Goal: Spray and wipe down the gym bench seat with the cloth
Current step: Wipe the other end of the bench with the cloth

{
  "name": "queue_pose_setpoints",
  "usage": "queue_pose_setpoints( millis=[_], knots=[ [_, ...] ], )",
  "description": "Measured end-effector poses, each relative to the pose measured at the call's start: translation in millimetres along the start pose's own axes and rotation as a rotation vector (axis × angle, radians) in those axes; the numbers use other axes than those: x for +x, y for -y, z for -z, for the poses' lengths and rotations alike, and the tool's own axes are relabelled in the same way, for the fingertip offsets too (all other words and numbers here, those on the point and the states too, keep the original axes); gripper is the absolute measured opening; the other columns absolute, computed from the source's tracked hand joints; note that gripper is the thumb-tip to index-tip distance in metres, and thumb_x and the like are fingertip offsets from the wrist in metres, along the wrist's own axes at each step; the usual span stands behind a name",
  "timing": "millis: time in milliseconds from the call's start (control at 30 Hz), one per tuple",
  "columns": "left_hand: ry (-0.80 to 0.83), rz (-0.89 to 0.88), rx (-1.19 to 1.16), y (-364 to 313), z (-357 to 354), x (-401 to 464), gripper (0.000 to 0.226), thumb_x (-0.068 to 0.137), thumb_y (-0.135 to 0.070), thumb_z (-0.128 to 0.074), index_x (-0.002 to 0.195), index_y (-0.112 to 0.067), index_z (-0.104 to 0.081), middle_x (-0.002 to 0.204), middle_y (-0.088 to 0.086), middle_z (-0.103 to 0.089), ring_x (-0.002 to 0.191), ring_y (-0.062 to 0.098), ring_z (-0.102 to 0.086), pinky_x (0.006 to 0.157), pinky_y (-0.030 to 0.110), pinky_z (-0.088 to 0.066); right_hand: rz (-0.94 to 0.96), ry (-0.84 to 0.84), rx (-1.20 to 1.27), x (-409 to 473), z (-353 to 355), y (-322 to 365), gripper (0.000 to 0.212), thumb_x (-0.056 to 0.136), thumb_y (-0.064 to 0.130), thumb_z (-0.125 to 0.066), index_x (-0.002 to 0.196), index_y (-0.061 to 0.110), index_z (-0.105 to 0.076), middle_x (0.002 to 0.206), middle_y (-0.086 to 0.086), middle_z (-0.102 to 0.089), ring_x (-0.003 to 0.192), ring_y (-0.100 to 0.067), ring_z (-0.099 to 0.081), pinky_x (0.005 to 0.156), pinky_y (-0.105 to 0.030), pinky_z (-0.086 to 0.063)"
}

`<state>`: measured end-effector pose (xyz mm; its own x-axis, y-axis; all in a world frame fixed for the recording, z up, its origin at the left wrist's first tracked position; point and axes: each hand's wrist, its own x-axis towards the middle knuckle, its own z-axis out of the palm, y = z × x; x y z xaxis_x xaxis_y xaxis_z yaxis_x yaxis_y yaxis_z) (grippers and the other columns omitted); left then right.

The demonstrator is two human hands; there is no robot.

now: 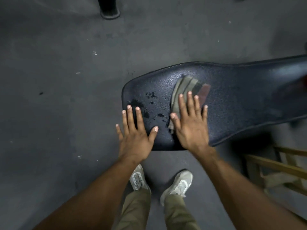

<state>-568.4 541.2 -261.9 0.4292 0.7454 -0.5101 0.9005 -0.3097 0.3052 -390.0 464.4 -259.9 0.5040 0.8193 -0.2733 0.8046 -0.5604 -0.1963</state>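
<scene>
The dark blue padded bench seat (232, 97) runs from the centre out to the right edge, with wet dark spots (149, 103) near its left end. A striped grey-green and red cloth (186, 87) lies on the pad. My right hand (191, 123) presses flat on the cloth with fingers spread. Left of it, my left hand (135, 131) rests flat on the seat's left corner, fingers spread, holding nothing. No spray bottle is visible.
Grey rubber floor (66, 80) surrounds the bench. A black equipment foot (109, 10) stands at the top. A wooden frame (279, 166) sits low on the right. My feet in pale shoes (179, 181) stand just under the seat's near edge.
</scene>
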Motion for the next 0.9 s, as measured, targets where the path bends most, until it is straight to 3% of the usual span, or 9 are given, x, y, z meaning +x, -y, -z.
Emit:
queue_pose_setpoints(
  millis=[133,267,500,667,900],
  knots=[
    [0.001,0.011,0.010,-1.7,0.4,0.0,0.092,0.095,-0.071,-0.020,0.156,-0.020,0.025,0.166,0.005,0.032,0.152,0.024,0.030,0.124,0.062,0.002,0.101,0.004,0.008,-53.9,-20.3,19.9,0.066,0.110,0.055,-0.026,0.169,0.030,-0.007,0.178,0.001,-0.001,0.164,-0.021,0.003,0.131,-0.056,-0.005],
    [0.010,0.022,0.015,-2.9,2.3,1.3,0.090,0.097,-0.070,-0.022,0.156,-0.021,0.026,0.164,0.002,0.036,0.151,0.022,0.031,0.124,0.061,0.004,0.146,-0.019,-0.050,-83.0,-30.4,-2.4,0.066,0.109,0.056,-0.030,0.168,0.031,-0.012,0.178,0.003,-0.006,0.164,-0.021,-0.003,0.130,-0.057,-0.011],
    [-0.023,0.022,0.034,-2.6,-1.2,0.7,0.090,0.098,-0.071,-0.021,0.157,-0.023,0.026,0.164,0.000,0.036,0.153,0.021,0.029,0.124,0.062,0.002,-0.124,-0.117,0.023,-76.5,-24.4,-65.1,0.066,0.108,0.058,-0.024,0.168,0.032,-0.016,0.177,-0.001,-0.011,0.164,-0.026,-0.008,0.129,-0.063,-0.008],
    [-0.084,0.021,0.046,-2.6,-5.4,-0.6,0.090,0.098,-0.070,-0.024,0.159,-0.020,0.019,0.167,0.002,0.029,0.155,0.024,0.023,0.124,0.063,-0.001,-0.204,-0.129,0.105,-57.8,-25.2,-35.8,0.071,0.108,0.060,-0.022,0.169,0.025,-0.010,0.178,-0.006,-0.002,0.164,-0.031,0.002,0.129,-0.063,-0.004],
    [-0.052,0.020,0.052,-3.6,-2.5,-1.6,0.087,0.100,-0.065,-0.027,0.159,-0.021,0.020,0.166,0.001,0.031,0.154,0.023,0.024,0.123,0.063,0.001,0.116,-0.115,0.025,-97.7,-49.7,30.0,0.071,0.107,0.058,-0.032,0.168,0.026,-0.015,0.177,-0.005,-0.008,0.164,-0.029,-0.004,0.130,-0.058,-0.005]
  ],
)
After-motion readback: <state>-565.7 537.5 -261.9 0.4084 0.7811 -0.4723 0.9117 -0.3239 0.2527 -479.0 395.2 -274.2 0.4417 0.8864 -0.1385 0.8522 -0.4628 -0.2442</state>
